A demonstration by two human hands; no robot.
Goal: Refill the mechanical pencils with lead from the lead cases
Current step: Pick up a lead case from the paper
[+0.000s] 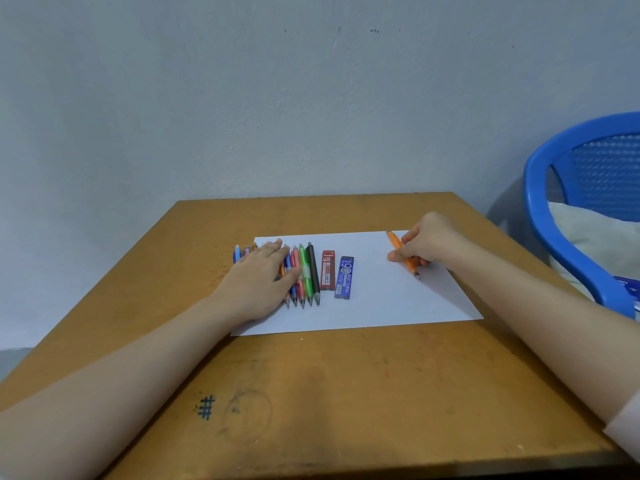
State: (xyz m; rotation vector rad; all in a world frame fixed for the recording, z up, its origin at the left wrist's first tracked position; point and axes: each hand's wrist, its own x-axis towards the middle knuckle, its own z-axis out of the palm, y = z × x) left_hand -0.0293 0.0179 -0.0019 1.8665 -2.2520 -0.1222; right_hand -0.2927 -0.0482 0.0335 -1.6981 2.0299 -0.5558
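Head view, looking down over the person's shoulders: a brown worktop (311,393) pushed up against a pale wall (277,98), w/ a white sheet of paper (381,303) lying on the far half of it.

The left hand (258,282) lies palm down across the left end of the sheet, on top of a row of pencils (304,275). Its fingers are stretched out straight, so the grip is slack: pressing, not holding anything. The pencils lie side by side, touching, tips toward the person. From the right there is a black pencil (312,271), a green pencil (304,268), a pink one, then a blue one. More are partly hidden under the hand, w/ a few caps poking out beyond the fingers at the paper's left edge.

Just right of the row, also on the paper, lies the red lead case (327,270), marked 2B. The blue lead case (344,277) is beside it, nearly touching. Both lie flat, parallel w/ the pencils.

The right hand (429,242) is well apart from those, over the paper's far right corner. Its grip is closed round an orange pencil (398,245), pinched btwn thumb and fingers, slanting w/ the cap away and the tip toward the person. Whether the tip touches the paper or sits just above it, can't tell.

A dark hash mark (206,407) is inked on the worktop near the front left. A blue chair (554,188) stands to the right, w/ a whitish cushion (588,237) on its seat.
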